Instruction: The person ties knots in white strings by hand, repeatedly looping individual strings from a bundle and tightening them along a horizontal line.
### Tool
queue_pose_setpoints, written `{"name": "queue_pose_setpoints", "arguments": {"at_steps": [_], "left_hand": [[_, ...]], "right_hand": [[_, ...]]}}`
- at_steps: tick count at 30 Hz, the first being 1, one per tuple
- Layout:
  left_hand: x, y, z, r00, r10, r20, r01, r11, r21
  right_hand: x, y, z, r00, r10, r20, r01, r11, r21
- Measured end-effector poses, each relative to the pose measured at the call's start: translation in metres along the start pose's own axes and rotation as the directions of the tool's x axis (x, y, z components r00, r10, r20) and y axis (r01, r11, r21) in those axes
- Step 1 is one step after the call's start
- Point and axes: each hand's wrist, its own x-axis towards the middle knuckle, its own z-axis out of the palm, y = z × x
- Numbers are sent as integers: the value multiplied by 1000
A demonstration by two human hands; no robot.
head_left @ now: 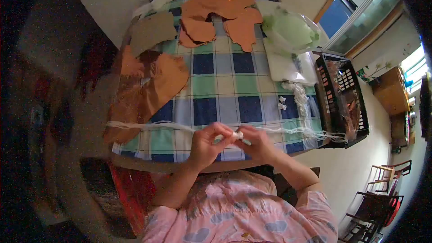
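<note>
The left hand (207, 143) and right hand (258, 144) meet over the near edge of the table (205, 85), pinching a small, bunched white wad (238, 135) between thumbs and fingers. Loose white strands (173, 126) extend to either side, those on the right reaching the black plastic crate (326, 90). A close, even pinch and light tension would probably limit tangling and snagging there.

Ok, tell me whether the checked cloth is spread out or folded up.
Spread out: the checked cloth lies flat, its squares showing from the orange pieces down to its near edge.
</note>
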Motion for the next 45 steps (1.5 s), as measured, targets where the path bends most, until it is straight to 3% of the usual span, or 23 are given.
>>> {"name": "queue_pose_setpoints", "arguments": {"at_steps": [3, 6, 9, 12, 13, 14, 15, 18, 20, 22, 25, 27, 28, 31, 34, 37, 40, 43, 45], "left_hand": [[2, -13, -7, 994, 69, -79, -43, 954, 297], [-5, -13, -4, 994, -88, 72, 68, 968, 243], [-9, -1, 7, 979, -125, 159, 122, 992, 32], [-2, 2, 8, 999, 42, -11, -39, 976, 214], [0, 1, 7, 998, 56, -37, -47, 978, 202], [4, -1, 5, 996, 71, -56, -59, 980, 192], [6, -3, 3, 994, 85, -75, -70, 981, 182], [2, -8, -3, 991, -133, -12, 131, 956, 262], [-4, -1, 2, 978, -163, 131, 147, 981, 126], [-6, -1, 3, 966, -160, 202, 155, 987, 44], [-5, 4, 5, 993, -78, 90, 85, 993, -80], [-4, -1, 3, 1000, -3, -1, 3, 1000, 20], [-2, -5, 2, 999, 38, -38, -35, 997, 74], [2, -16, 1, 985, 45, -167, -4, 971, 237], [1, -13, -1, 998, -48, -43, 60, 931, 361], [-2, 0, 6, 988, 24, 156, -83, 919, 384], [3, -2, 9, 971, 213, 110, -237, 924, 300], [0, -12, 7, 995, 80, -65, -71, 989, 130], [2, -11, 6, 989, 41, -143, -10, 978, 210]], "right_hand": [[-4, -13, 2, 991, -134, 25, 136, 974, -184], [6, -18, -20, 988, -155, -26, 148, 973, -177], [15, 5, -16, 983, 26, -182, -30, 999, -19], [-3, 18, 7, 1000, -4, 3, 4, 998, -55], [-10, 19, 15, 999, -28, 46, 31, 996, -83], [-18, 15, 17, 992, 69, 101, -60, 995, -85], [-16, 6, 13, 996, 1, 91, 9, 994, -110], [0, -23, -8, 989, -142, 31, 146, 979, -142], [13, -28, -26, 986, -157, -52, 151, 983, -106], [16, -14, -23, 995, -7, -98, 8, 1000, 9], [10, 4, -9, 995, 101, -19, -97, 988, 123], [2, 3, 4, 990, 143, -3, -141, 982, 125], [0, -1, 10, 998, 46, -32, -40, 983, 177], [-7, -7, 12, 1000, 4, 15, -4, 1000, 13], [-1, -21, -8, 996, -60, -65, 48, 983, -177], [17, -11, -25, 997, -2, -75, 5, 999, 38], [10, 17, -10, 993, 111, -45, -103, 984, 142], [-3, 12, 4, 986, 161, 47, -167, 975, 144], [-5, 4, 4, 991, 122, 54, -126, 990, 71]]}}
